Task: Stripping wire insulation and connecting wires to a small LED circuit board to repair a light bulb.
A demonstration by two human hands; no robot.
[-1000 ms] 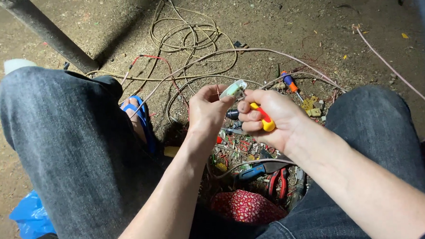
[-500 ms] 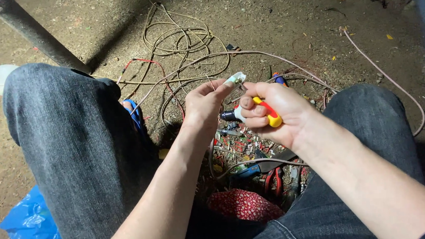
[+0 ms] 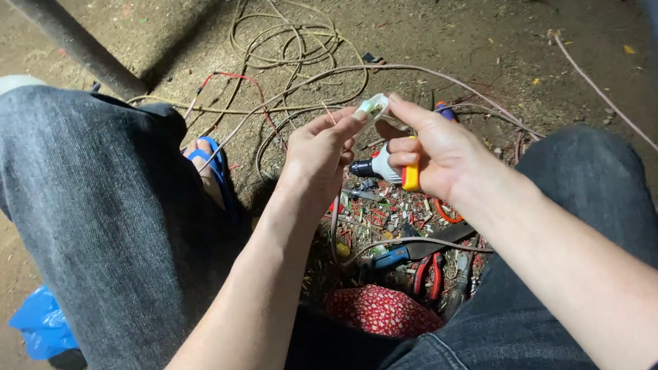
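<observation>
I am sitting low over the bare dirt ground [image 3: 484, 41], knees apart in dark grey denim, and both my hands meet above the gap between my legs. My left hand [image 3: 320, 152] pinches a small white plastic plug piece [image 3: 372, 107], smooth and rounded with a pale greenish end, between thumb and fingertips, and my right hand [image 3: 433, 148] touches the same piece with its raised fingertip from the other side. That right hand is also clenched around a screwdriver [image 3: 387, 168], whose handle is white with a yellow band and a black collar pointing toward my left wrist. A thin pinkish-beige cable [image 3: 389, 243] runs down from under my left hand, loops across the ground below and trails off to the right. Beyond my hands lies a loose tangle of the same dull cable [image 3: 287, 40] in several coils, with one thin red wire [image 3: 230, 76] crossing it. The ground between my legs is littered with short snippets of stripped insulation [image 3: 388, 212], red, white and green, too many and too small to count. Among them I see one blue-handled tool [image 3: 390, 257] and one pair of red-handled pliers [image 3: 428, 270], partly hidden by my right forearm. A red flowered cloth [image 3: 381, 311] lies nearest my lap. My foot wears a blue sandal [image 3: 215, 163], a grey metal pole [image 3: 83, 44] slants at upper left, and a crumpled blue plastic bag [image 3: 42, 323] lies at lower left.
</observation>
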